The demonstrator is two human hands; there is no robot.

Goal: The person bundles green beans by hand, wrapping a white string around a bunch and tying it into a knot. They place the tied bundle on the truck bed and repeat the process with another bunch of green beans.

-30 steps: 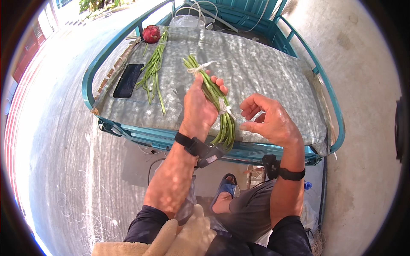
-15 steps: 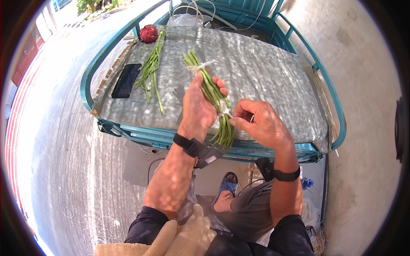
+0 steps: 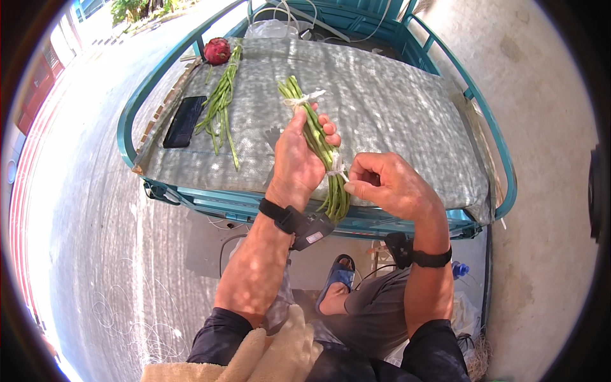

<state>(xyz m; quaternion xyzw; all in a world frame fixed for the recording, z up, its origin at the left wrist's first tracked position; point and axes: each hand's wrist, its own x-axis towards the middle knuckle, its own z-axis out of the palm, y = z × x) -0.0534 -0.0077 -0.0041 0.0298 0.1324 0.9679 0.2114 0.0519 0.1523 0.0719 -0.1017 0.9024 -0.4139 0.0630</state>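
Observation:
A bundle of green long beans lies across my left hand, whose fingers wrap round it from below. White ties bind the bundle in two places, an upper tie above my thumb and a lower tie below my palm. The thumb and forefinger of my right hand pinch a loose end of the lower tie, just right of the beans. Both hands are held over the grey woven sheet on the cart bed.
A second bunch of long beans lies on the sheet at the left, with a dark phone beside it and a red dragon fruit behind. Teal cart rails curve round both sides. White plastic bags sit at the back.
My right hand has moved slightly to the right, drawing the end of the lower tie outward. My left hand keeps its hold on the bundle.

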